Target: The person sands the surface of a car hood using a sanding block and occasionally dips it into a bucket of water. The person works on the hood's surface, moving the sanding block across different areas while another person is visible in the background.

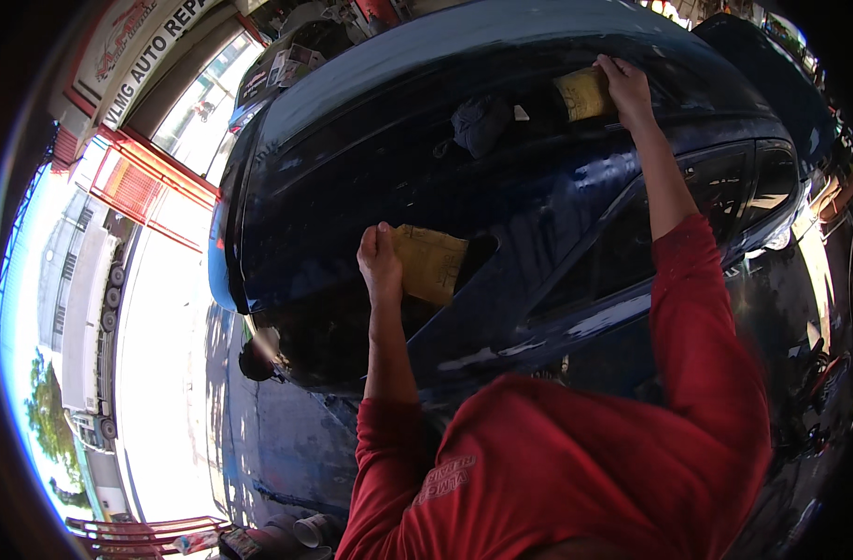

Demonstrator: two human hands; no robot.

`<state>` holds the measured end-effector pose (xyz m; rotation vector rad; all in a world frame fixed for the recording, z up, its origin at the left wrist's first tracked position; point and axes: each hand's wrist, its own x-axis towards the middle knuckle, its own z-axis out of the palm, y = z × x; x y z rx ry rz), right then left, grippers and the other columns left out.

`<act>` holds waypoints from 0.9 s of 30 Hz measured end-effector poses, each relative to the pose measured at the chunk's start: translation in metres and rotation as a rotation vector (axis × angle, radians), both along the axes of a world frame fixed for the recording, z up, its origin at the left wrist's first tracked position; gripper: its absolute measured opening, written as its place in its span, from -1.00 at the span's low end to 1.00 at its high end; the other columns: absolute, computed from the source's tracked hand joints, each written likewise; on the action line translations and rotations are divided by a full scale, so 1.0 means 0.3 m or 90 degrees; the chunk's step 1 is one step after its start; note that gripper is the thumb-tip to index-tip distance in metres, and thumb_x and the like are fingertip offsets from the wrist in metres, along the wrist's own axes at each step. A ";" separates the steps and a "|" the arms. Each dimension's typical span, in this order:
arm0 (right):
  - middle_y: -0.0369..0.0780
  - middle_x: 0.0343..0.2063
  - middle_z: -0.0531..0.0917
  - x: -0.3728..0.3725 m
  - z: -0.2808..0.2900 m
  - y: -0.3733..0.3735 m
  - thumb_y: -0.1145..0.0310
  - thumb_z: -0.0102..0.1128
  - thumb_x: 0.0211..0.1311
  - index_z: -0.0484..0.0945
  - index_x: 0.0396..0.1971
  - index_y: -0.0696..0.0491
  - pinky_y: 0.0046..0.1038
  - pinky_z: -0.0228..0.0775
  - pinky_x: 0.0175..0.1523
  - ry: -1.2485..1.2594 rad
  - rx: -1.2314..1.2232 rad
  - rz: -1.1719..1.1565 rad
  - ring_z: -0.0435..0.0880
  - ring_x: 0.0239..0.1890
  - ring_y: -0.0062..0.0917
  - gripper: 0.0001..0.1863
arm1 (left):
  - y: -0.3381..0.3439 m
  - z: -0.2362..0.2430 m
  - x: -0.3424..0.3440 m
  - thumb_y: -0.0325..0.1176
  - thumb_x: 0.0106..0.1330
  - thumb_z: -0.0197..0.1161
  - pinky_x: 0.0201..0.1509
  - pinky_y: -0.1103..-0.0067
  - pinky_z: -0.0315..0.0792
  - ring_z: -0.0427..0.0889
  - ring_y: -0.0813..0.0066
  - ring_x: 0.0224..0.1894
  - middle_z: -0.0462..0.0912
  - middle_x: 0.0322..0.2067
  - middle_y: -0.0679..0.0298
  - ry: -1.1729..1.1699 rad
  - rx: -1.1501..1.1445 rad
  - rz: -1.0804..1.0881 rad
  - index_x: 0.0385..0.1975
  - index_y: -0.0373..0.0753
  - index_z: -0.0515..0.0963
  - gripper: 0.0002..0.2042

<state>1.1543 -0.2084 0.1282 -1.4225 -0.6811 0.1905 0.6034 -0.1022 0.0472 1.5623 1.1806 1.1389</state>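
Note:
A dark blue car [352, 177] stretches across the view in front of me. My left hand [380, 264] pinches the edge of a yellow sheet of sandpaper [429, 265], which hangs over the car's dark glass and the pillar beside it. Farther off and to the right, my right hand [628, 91] grips a second yellow sandpaper sheet [583, 94] by its right edge, at the roof. Printed backing shows on both sheets. A crumpled dark cloth [481, 124] lies on the roof between the hands, with a small white piece [521, 113] next to it.
Side windows [725, 182] run along the car's near right side. Several buckets [310, 530] and a red slatted bench [146, 534] stand at the lower left. Beyond the sunlit opening a long truck [95, 345] is parked. Another dark vehicle [772, 84] stands at the far right.

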 end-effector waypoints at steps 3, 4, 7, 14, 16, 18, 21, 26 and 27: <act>-0.40 -0.32 0.74 -0.260 -0.210 -0.102 0.15 0.36 0.68 0.82 -0.16 0.10 -0.57 0.47 -0.08 0.030 -0.048 0.185 0.64 -0.25 -0.76 -0.69 | 0.016 0.011 0.104 -0.21 0.76 0.21 -0.16 0.43 0.40 0.44 0.59 -0.30 0.51 -0.37 0.41 -0.102 -0.043 -0.011 -0.21 -0.27 0.64 -0.72; -0.40 -0.32 0.74 -0.346 -0.297 -0.159 0.16 0.36 0.69 0.81 -0.16 0.10 -0.56 0.48 -0.07 0.095 -0.060 0.190 0.63 -0.24 -0.76 -0.70 | 0.021 0.014 0.151 -0.22 0.76 0.22 -0.13 0.44 0.45 0.50 0.59 -0.27 0.56 -0.33 0.40 -0.143 -0.089 -0.030 -0.15 -0.27 0.66 -0.74; -0.33 -0.26 0.76 -0.497 -0.519 -0.365 0.20 0.40 0.67 0.78 -0.14 0.14 -0.49 0.58 -0.02 0.385 -0.025 0.228 0.72 -0.19 -0.65 -0.73 | 0.022 0.042 0.354 -0.23 0.76 0.24 -0.02 0.45 0.57 0.66 0.53 -0.15 0.70 -0.19 0.34 -0.210 -0.171 -0.081 0.00 -0.29 0.70 -0.76; -0.24 -0.07 0.80 -0.444 -0.709 -0.705 0.31 0.25 0.73 0.71 0.06 0.10 -0.26 0.76 0.07 0.622 0.118 0.154 0.85 -0.03 -0.44 -0.81 | 0.033 0.241 1.016 0.01 0.76 0.23 0.56 0.17 0.48 0.58 0.04 0.51 0.52 0.51 -0.09 -0.438 -0.279 -0.418 0.55 -0.32 0.38 -0.40; -0.23 0.00 0.80 -0.419 -0.697 -0.736 0.33 0.21 0.75 0.70 0.08 0.08 -0.24 0.76 0.08 0.638 0.184 0.196 0.84 0.02 -0.42 -0.82 | -0.037 0.235 1.090 0.13 0.72 0.22 0.65 0.12 0.36 0.43 -0.06 0.61 0.34 0.63 -0.12 -0.347 -0.303 -0.418 0.67 -0.29 0.20 -0.23; -0.17 0.15 0.74 -0.416 -0.668 -0.738 0.39 0.14 0.77 0.60 0.22 0.05 -0.22 0.77 0.14 0.676 0.226 0.205 0.82 0.11 -0.39 -0.79 | -0.135 0.188 1.097 0.28 0.65 0.25 0.72 0.08 0.23 0.27 -0.14 0.70 0.19 0.72 -0.14 -0.283 -0.282 -0.525 0.78 -0.25 0.02 -0.03; -0.11 0.22 0.69 -0.445 -0.618 -0.702 0.45 0.08 0.77 0.49 0.32 0.05 -0.28 0.77 0.24 0.715 0.296 0.231 0.81 0.16 -0.34 -0.73 | -0.312 0.026 1.015 0.24 0.65 0.26 0.69 0.14 0.29 0.40 -0.02 0.63 0.29 0.67 -0.09 -0.288 -0.425 -0.594 0.75 -0.23 0.12 -0.10; -0.14 0.25 0.68 -0.522 -0.571 -0.613 0.45 0.09 0.77 0.42 0.44 0.07 -0.30 0.77 0.28 0.742 0.323 0.272 0.81 0.19 -0.38 -0.62 | -0.385 -0.160 0.872 0.13 0.66 0.32 0.61 0.16 0.36 0.54 0.17 0.52 0.55 0.49 0.04 -0.341 -0.456 -0.544 0.68 -0.30 0.24 -0.19; -0.15 0.26 0.67 -0.533 -0.570 -0.597 0.44 0.09 0.77 0.41 0.45 0.08 -0.30 0.78 0.27 0.752 0.324 0.278 0.81 0.19 -0.38 -0.61 | -0.378 -0.171 0.843 0.13 0.66 0.32 0.60 0.16 0.37 0.54 0.16 0.52 0.56 0.48 0.04 -0.355 -0.432 -0.507 0.67 -0.30 0.26 -0.19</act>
